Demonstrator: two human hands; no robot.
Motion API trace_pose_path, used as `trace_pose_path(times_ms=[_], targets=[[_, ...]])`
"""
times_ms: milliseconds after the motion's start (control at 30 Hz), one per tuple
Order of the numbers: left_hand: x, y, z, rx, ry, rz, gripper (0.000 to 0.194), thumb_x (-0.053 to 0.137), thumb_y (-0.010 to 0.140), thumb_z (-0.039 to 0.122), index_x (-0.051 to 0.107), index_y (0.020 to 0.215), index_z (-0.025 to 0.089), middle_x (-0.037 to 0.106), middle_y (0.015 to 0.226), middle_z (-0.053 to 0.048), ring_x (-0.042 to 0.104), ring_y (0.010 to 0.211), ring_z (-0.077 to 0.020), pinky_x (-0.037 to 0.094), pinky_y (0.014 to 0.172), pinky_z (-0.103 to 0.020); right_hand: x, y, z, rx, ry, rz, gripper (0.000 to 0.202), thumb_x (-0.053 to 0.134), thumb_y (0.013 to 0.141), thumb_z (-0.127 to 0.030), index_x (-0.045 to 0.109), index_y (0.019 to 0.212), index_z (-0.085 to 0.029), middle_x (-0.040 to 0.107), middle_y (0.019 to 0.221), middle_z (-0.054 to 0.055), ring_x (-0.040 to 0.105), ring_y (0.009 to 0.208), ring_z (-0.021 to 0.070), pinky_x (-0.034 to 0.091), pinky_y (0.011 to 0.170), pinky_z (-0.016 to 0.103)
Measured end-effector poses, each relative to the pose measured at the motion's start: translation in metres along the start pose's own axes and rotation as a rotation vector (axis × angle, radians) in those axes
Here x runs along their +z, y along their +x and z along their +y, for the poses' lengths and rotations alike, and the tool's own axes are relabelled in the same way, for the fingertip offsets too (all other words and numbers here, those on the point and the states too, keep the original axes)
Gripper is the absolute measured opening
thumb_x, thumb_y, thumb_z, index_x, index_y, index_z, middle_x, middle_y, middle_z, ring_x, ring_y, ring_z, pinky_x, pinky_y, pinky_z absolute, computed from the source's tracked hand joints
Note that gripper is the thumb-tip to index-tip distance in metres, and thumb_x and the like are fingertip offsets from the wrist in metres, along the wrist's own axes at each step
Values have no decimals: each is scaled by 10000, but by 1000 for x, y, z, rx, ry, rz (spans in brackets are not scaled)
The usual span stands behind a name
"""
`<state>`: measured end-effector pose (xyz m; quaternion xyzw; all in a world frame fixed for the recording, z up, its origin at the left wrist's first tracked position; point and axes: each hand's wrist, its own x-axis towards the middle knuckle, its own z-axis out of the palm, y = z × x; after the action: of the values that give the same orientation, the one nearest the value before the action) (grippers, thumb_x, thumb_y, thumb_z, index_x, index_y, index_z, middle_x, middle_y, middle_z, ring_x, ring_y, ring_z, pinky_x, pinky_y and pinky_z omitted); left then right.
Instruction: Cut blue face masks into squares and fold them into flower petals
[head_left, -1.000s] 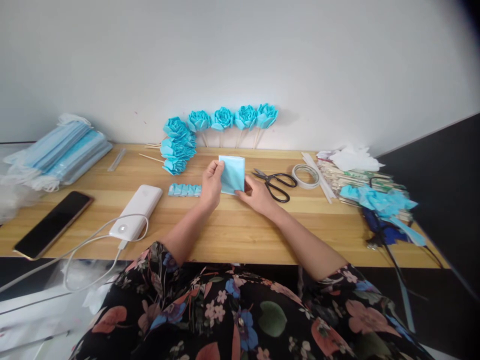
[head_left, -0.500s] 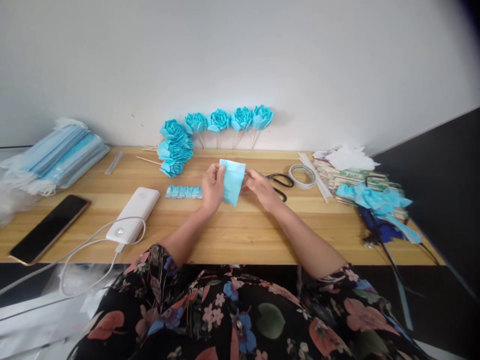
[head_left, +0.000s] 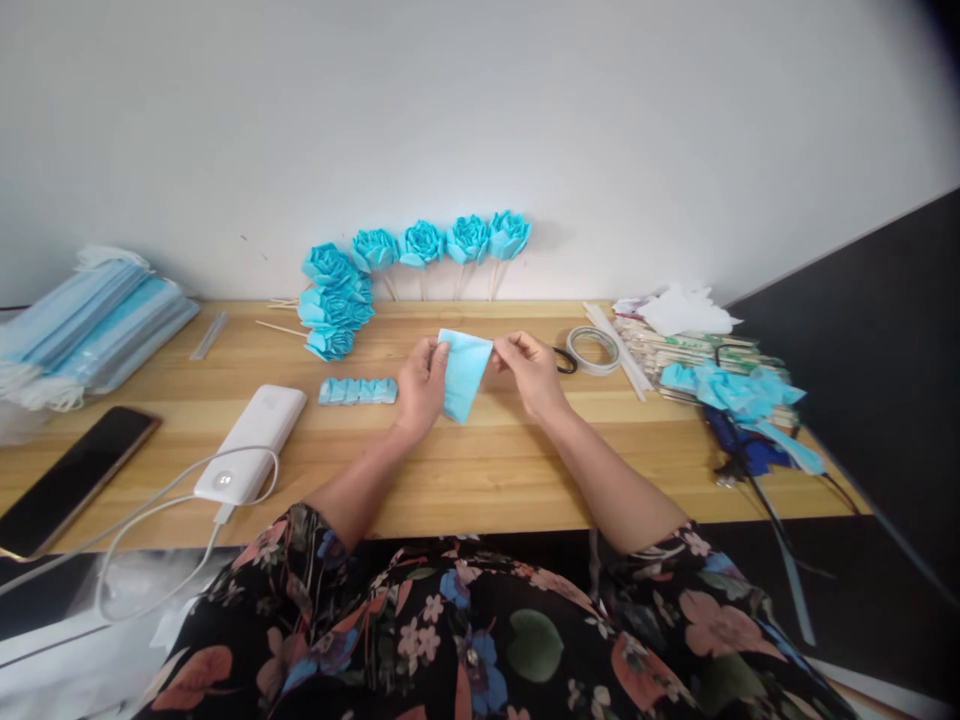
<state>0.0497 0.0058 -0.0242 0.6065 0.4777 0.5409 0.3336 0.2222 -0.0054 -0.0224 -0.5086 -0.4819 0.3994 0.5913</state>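
Note:
A light blue piece of fabric (head_left: 464, 372) is held upright over the table between my two hands. My left hand (head_left: 422, 388) grips its left edge, thumb in front. With fingers pinched together, my right hand (head_left: 531, 368) has hold of its upper right corner. Just left of my left hand lies a row of small folded blue pieces (head_left: 358, 391). Partly hidden behind my right hand are black-handled scissors (head_left: 565, 361), with only a bit of a handle showing.
Blue fabric roses (head_left: 422, 243) on sticks lean on the wall and lie behind my left hand. Face masks (head_left: 112, 325), a phone (head_left: 75, 485) and a cabled power bank (head_left: 251, 445) occupy the left. Rightward are a tape roll (head_left: 594, 351) and blue scraps (head_left: 739, 391).
My right hand has moved to the fabric's upper right corner, and the piece's right side now slants inward more. The whole view has shifted slightly, so the table things appear further left.

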Motion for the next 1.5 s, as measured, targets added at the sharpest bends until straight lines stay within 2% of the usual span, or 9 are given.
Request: trace_pose_path(times_ms=[67,200,300,400,467,700,867,1100,1500], targets=[[-1,0,-1,-6,-2,-17,227,529,972,376,591,848,197,564,720,19,506,691,-135,398,655,-242,-4,3,-3,10,81,-3,445,720,761,-653,648,825,-219,658,759,7,608,707,147,533,669,280],[1,-4,-3,2,6,-91,232,525,973,364,591,828,195,564,705,20,502,670,-131,389,638,-245,-9,2,-10,-6,56,-162,498,688,803,-657,719,1062,-232,725,937,39,659,858,178,552,774,309],[3,-7,-3,22,22,-143,232,530,972,362,603,828,196,596,723,13,525,680,-131,403,654,-249,-9,-1,-12,-22,-86,-224,405,720,803,-576,740,985,-214,731,895,29,644,813,173,526,756,299],[4,-8,-4,19,26,-176,219,538,967,371,634,876,197,647,774,1,562,715,-137,425,683,-254,-7,-3,-11,-51,-172,-214,303,718,812,-499,709,810,-196,662,718,-8,577,673,143,473,654,272],[4,-8,-6,10,14,-183,213,547,961,374,646,900,196,666,796,-5,579,732,-142,435,694,-258,-7,-3,-11,-76,-197,-207,285,695,834,-472,690,774,-194,636,683,-17,550,643,132,454,635,266],[5,-10,-5,33,12,-263,177,570,949,346,662,906,201,702,818,-17,614,748,-154,451,716,-274,-7,-5,-15,-72,-181,-296,306,713,823,-487,726,940,-204,715,837,17,614,738,157,474,682,278],[5,-9,-2,21,34,-369,163,597,930,342,672,887,203,717,829,-17,629,765,-164,466,735,-276,-11,-3,-12,-149,-219,-139,265,674,860,-459,693,792,-204,632,704,-9,526,633,133,424,605,271],[5,-6,-8,-43,-82,-361,248,621,901,420,667,837,185,684,764,-10,615,692,-149,461,666,-256,-29,11,-18,-254,-222,152,309,616,901,-502,610,789,-214,518,681,-16,446,630,135,384,591,276],[6,-6,-9,-80,-37,-354,260,679,834,410,662,716,179,583,626,18,449,557,-109,325,553,-246,-33,15,-15,-271,-235,230,274,642,875,-449,633,775,-195,544,658,-32,444,629,118,364,578,252]])
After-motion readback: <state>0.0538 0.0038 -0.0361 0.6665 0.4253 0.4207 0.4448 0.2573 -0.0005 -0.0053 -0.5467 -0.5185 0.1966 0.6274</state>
